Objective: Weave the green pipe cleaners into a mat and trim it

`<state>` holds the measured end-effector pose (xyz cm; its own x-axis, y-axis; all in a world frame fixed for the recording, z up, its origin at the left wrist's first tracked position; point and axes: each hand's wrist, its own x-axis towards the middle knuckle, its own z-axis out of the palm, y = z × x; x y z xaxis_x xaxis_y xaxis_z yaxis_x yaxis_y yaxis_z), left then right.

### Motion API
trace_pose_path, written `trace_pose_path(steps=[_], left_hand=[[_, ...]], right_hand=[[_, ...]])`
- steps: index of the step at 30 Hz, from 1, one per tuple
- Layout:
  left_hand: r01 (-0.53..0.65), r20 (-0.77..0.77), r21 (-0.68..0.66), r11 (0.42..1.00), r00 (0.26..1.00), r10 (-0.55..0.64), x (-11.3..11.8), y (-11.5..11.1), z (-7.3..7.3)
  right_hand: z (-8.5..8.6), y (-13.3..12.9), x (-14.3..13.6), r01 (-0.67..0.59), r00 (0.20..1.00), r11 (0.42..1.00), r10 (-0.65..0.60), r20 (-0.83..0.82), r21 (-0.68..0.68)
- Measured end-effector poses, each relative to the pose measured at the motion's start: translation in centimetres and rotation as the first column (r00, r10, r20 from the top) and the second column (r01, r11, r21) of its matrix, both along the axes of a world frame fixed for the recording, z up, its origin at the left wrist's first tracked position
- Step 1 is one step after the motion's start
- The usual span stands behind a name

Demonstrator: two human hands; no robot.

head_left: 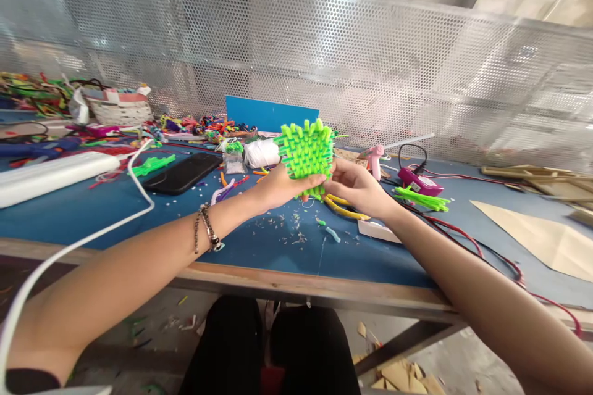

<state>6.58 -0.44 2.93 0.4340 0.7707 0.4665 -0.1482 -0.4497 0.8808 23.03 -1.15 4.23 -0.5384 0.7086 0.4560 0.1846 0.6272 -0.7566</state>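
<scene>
The person holds a woven green mat [306, 154] upright above the blue bench [92, 210], near its middle and just in front of a blue card [269, 114] that leans against the perforated metal screen [324, 55]. The left hand [278, 187] grips the mat's lower left corner, its fingers clamped on the edge with the thumb across the front. The right hand [354, 185] meets it at the lower right, fingers pinched together on the bottom edge where strip ends stick out. The mat is made of bright green strips crossed over and under, with loose ends bristling on every side.

Judging by this, the step in hand is the finishing of the mat's border: the weave looks full, and the fingers work at one strip end along the bottom. The next move likely calls for a firm hold by the left hand while the right tucks or pulls that end snug without loosening its neighbours.

On the bench lie yellow strips [343, 207] under the hands, a bundle of green strips [421, 199] to the right, a pink glue gun [375, 157], a white spool [262, 152] and a black phone [183, 173].
</scene>
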Motion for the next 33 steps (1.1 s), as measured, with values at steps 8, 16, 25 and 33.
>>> trace_pose_path(steps=[8, 16, 25, 33], left_hand=[[0.125, -0.064, 0.055, 0.991, 0.991, -0.121, -0.4, -0.4, 0.2], [0.075, -0.165, 0.052, 0.996, 0.984, -0.066, -0.7, -0.1, -0.1], [0.007, -0.05, 0.014, 1.0, 0.999, -0.006, -0.3, 0.3, 0.2], [-0.107, -0.031, 0.045, 0.993, 0.994, 0.108, 0.0, 0.3, -0.4]], right_hand=[[0.7, -0.2, 0.4, -0.036, 0.999, 0.999, 0.036, 0.035, -0.02], [0.0, -0.2, 0.2, -0.067, 0.991, 0.997, 0.072, 0.109, -0.048], [-0.2, 0.1, -0.1, 0.115, 0.98, 0.992, -0.122, -0.155, -0.053], [-0.5, -0.2, -0.8, 0.254, 0.962, 0.955, -0.232, -0.146, 0.156]])
